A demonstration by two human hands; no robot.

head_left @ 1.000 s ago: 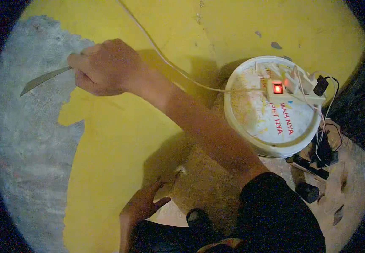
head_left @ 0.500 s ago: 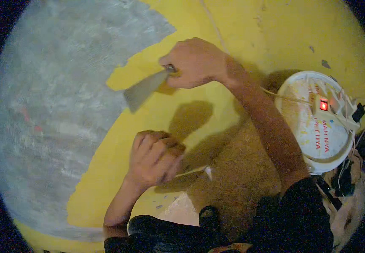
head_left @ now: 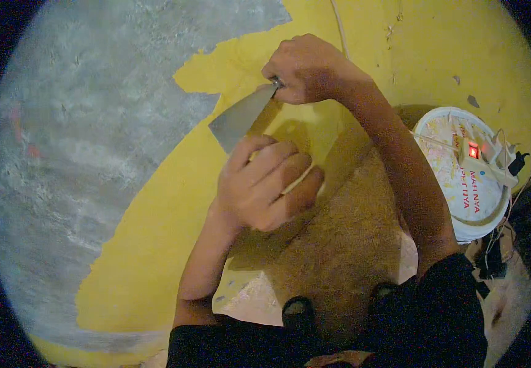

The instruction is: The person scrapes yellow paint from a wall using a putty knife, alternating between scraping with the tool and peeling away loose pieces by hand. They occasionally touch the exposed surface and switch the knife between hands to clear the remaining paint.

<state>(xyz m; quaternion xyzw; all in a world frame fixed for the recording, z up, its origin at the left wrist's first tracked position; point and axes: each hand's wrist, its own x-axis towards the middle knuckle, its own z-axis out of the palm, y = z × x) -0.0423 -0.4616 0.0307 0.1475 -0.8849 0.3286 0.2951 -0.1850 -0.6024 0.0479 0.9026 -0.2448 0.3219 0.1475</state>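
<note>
My right hand [head_left: 308,69] is closed round the handle of a putty knife, whose wide flat metal blade [head_left: 241,119] slants down and left in front of the wall. Just below the blade is my left hand [head_left: 268,184], its back turned up and its fingers curled, with small gaps between them. The top of that hand overlaps the blade's lower edge in this view. I cannot tell what its hidden palm holds. Behind both hands, yellow paint [head_left: 149,227] meets a bare grey area [head_left: 94,153] along a ragged edge.
A white bucket [head_left: 480,230] stands at the right, with a power strip [head_left: 480,162] with a lit red switch on its lid. Cables hang beside it. A pale cord [head_left: 340,27] runs down the wall. My dark shoe [head_left: 299,313] is on the brown floor [head_left: 333,270].
My left hand has risen and moved right, close to the blade. My right hand and the putty knife appear slightly higher and further right, as the view has also shifted.
</note>
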